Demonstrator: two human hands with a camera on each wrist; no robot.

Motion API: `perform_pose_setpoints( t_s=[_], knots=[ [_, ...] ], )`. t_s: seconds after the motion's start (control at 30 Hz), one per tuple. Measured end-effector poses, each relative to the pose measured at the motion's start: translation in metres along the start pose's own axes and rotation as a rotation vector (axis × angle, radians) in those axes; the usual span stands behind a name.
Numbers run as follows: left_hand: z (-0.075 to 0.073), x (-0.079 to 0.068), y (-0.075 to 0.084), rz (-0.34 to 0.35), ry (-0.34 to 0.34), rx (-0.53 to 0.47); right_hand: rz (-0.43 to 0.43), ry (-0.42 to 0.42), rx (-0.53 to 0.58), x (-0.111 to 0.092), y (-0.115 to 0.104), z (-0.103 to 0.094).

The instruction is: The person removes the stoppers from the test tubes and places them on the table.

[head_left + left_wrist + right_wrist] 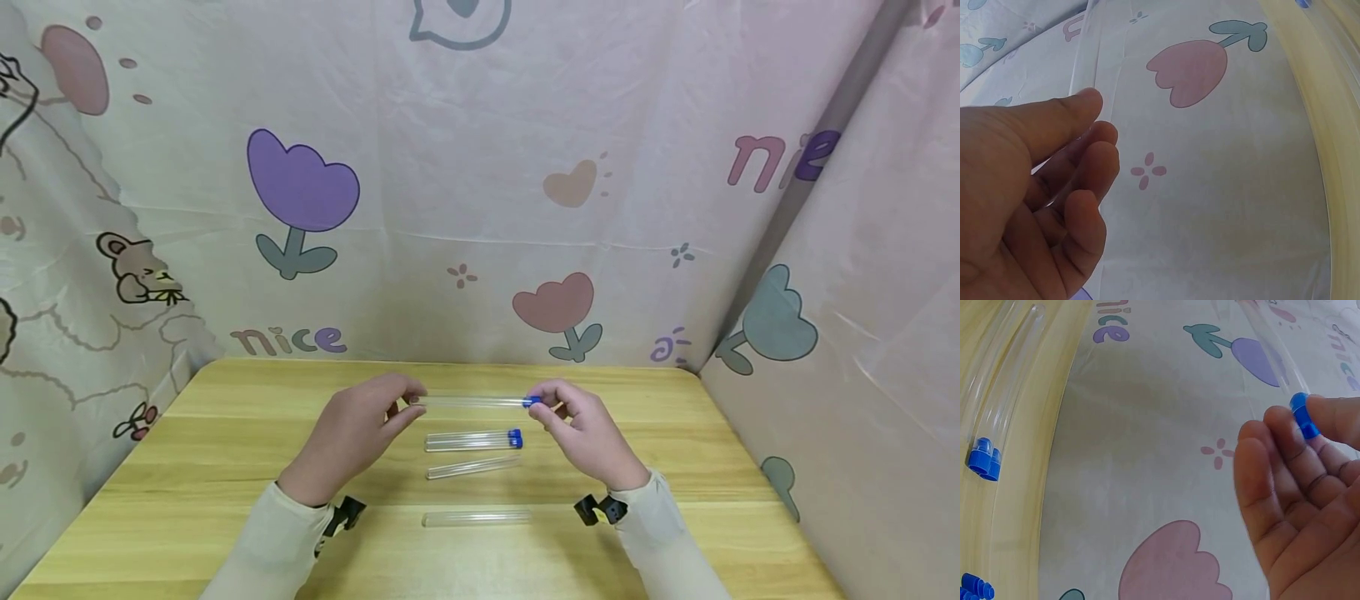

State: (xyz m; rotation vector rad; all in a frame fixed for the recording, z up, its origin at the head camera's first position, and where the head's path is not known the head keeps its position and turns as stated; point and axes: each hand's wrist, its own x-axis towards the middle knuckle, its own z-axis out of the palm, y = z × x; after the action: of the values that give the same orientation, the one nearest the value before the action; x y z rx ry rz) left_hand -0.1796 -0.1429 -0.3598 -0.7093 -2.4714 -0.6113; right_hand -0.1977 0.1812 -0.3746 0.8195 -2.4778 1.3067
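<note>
A clear test tube (472,402) with a blue cap (1305,415) is held level above the table between both hands. My left hand (367,425) pinches its plain end between thumb and fingers; in the left wrist view the left hand (1041,169) hides that end. At the other end, the right hand (581,425) grips the blue cap between thumb and forefinger, as the right wrist view also shows. Just below lie two capped tubes (468,442) side by side, then a slightly slanted uncapped tube (472,468). Nearest me is another uncapped tube (476,519).
Several loose blue caps (975,587) lie on the wooden table (187,483), seen at the lower left of the right wrist view; the head view hides them. A printed cloth (450,167) hangs behind the table and along both sides.
</note>
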Motion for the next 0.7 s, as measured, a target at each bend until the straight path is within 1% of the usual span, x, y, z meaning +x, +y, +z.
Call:
perform_pose_setpoints(
  t_s=[0.37,0.6,0.7],
  knots=[
    [-0.0014,-0.0004,-0.0017,0.001,-0.019,0.001,-0.064,-0.049,-0.019,0.0001,0.0035,-0.0005],
    [0.0003,0.0004,-0.0023,0.006,-0.04,0.017,-0.065,-0.075,-0.042,-0.0001,0.0045,-0.0011],
    [0.0008,0.0002,-0.0023,-0.008,-0.048,0.021,-0.06,-0.072,-0.038,-0.0003,0.0037,-0.001]
  ],
)
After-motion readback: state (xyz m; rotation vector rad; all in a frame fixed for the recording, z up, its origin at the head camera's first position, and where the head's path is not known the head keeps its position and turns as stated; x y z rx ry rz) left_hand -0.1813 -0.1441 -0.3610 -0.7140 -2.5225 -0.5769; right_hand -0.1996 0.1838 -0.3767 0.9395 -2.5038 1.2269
